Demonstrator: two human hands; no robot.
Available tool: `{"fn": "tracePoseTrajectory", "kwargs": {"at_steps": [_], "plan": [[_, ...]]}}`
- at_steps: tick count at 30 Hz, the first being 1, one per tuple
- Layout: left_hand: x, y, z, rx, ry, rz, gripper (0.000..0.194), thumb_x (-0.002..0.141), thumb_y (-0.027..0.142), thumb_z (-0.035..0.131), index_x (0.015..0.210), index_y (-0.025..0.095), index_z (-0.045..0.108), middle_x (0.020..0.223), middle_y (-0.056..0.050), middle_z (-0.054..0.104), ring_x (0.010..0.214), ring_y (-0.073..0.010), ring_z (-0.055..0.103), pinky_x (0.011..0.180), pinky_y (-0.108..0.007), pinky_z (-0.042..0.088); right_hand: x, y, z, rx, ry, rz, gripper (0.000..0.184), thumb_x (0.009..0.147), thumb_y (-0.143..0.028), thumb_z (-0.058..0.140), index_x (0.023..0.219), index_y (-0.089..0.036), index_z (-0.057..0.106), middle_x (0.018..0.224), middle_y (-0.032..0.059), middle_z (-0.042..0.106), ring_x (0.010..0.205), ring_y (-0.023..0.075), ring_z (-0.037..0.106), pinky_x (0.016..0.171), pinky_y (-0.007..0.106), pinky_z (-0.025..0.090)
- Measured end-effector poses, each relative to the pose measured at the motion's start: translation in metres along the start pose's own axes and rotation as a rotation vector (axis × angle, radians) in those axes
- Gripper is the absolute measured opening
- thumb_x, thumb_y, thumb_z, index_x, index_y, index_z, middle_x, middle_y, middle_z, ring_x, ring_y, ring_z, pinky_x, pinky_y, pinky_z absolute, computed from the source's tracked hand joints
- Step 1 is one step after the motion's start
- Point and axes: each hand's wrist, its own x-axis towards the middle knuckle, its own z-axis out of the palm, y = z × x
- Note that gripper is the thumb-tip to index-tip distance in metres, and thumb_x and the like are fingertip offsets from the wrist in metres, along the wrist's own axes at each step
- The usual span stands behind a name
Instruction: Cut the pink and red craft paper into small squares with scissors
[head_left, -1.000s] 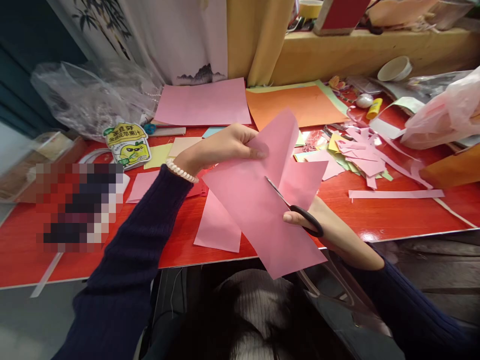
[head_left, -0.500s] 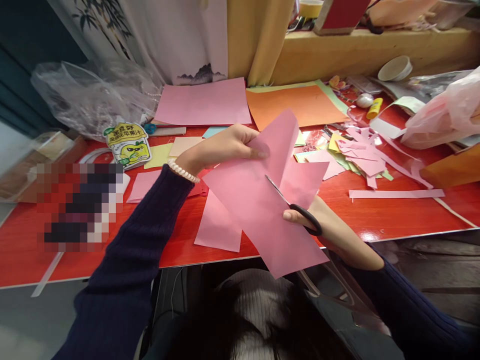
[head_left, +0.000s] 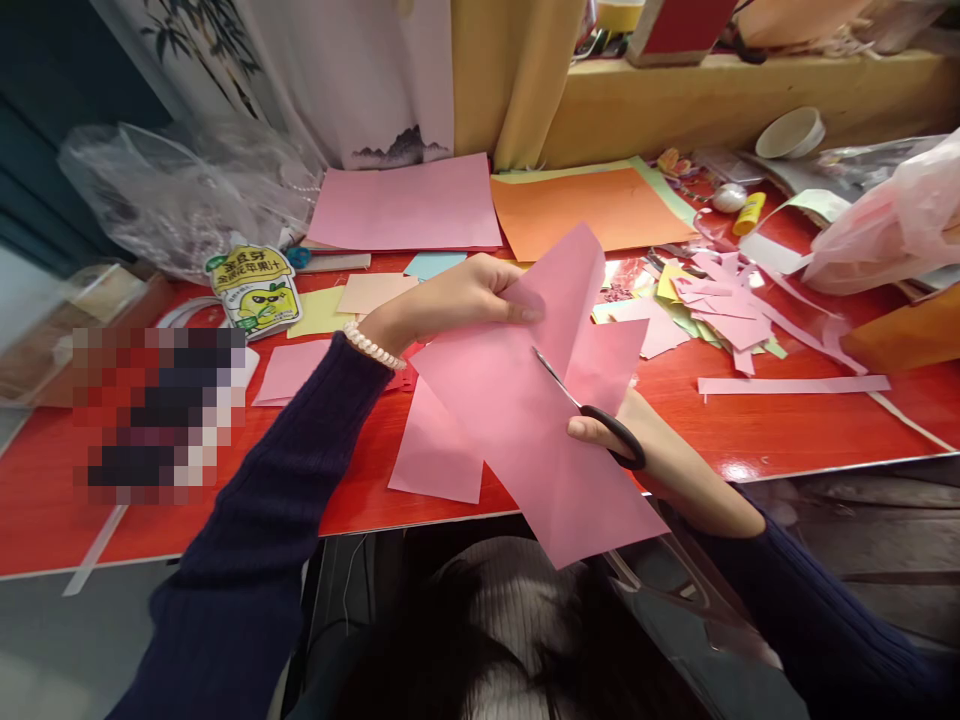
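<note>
A large sheet of pink paper hangs over the table's front edge, with my left hand pinching its upper part between thumb and fingers. My right hand grips black-handled scissors, its thumb through one loop and the other fingers hidden behind the paper. One scissor blade lies across the front of the sheet, pointing up and left toward my left thumb; the other blade is hidden behind. To the right of the blade a partly cut flap stands away. Below, a smaller pink piece lies on the table.
Pink sheets and orange sheets lie at the back of the red table. Paper scraps are heaped to the right beside a pink plastic bag. A yellow pouch and a clear bag stand left.
The pink sheet has shifted slightly, its lower corner moving down and right and its right flap drawing a little left. Both hands keep their grip, and the left has moved slightly right.
</note>
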Motion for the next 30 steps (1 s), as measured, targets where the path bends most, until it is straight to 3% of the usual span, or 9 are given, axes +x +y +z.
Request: {"fn": "tracePoseTrajectory", "kwargs": {"at_steps": [6, 13, 20, 27, 30], "plan": [[0.0009, -0.0009, 0.0002, -0.006, -0.012, 0.008, 0.011, 0.078, 0.020, 0.062, 0.074, 0.012, 0.069, 0.066, -0.001, 0.062, 0.056, -0.0068, 0.055, 0.048, -0.017, 0.041, 0.0014, 0.0008, -0.0006, -0.012, 0.018, -0.025, 0.026, 0.072, -0.041, 0.071, 0.082, -0.020, 0.059, 0.069, 0.0006, 0.057, 0.070, 0.0202, 0.057, 0.059, 0.030, 0.047], [-0.0001, 0.0000, 0.0016, -0.016, 0.014, -0.014, 0.010, 0.077, 0.020, 0.063, 0.075, 0.012, 0.069, 0.065, -0.001, 0.063, 0.054, -0.0074, 0.056, 0.047, -0.018, 0.042, 0.0038, 0.0033, -0.0002, 0.003, 0.037, -0.038, 0.042, 0.068, -0.047, 0.072, 0.099, -0.020, 0.060, 0.083, 0.0039, 0.063, 0.082, 0.0239, 0.060, 0.066, 0.034, 0.050], [-0.0013, 0.0020, 0.0023, -0.030, -0.002, -0.032, 0.009, 0.078, 0.022, 0.064, 0.074, 0.015, 0.068, 0.070, -0.003, 0.065, 0.058, -0.0101, 0.058, 0.053, -0.022, 0.046, 0.0004, 0.0002, 0.0005, 0.005, 0.004, -0.032, 0.031, 0.074, -0.044, 0.068, 0.096, -0.023, 0.062, 0.081, 0.0038, 0.064, 0.082, 0.0253, 0.060, 0.065, 0.037, 0.051], [-0.0022, 0.0024, 0.0020, -0.057, -0.010, -0.017, 0.009, 0.077, 0.022, 0.064, 0.077, 0.015, 0.069, 0.074, -0.004, 0.067, 0.063, -0.0111, 0.060, 0.056, -0.023, 0.048, 0.0051, -0.0031, -0.0018, 0.057, -0.062, -0.073, 0.039, 0.072, -0.035, 0.073, 0.107, -0.023, 0.060, 0.113, 0.0059, 0.060, 0.108, 0.0275, 0.054, 0.082, 0.038, 0.050], [-0.0031, 0.0027, 0.0020, -0.062, -0.006, -0.020, 0.010, 0.078, 0.022, 0.063, 0.080, 0.015, 0.070, 0.077, -0.003, 0.067, 0.065, -0.0115, 0.061, 0.057, -0.023, 0.048, 0.0044, -0.0046, -0.0005, 0.080, -0.078, -0.087, 0.034, 0.075, -0.036, 0.070, 0.106, -0.022, 0.062, 0.116, 0.0060, 0.060, 0.113, 0.0272, 0.051, 0.089, 0.040, 0.047]]}}
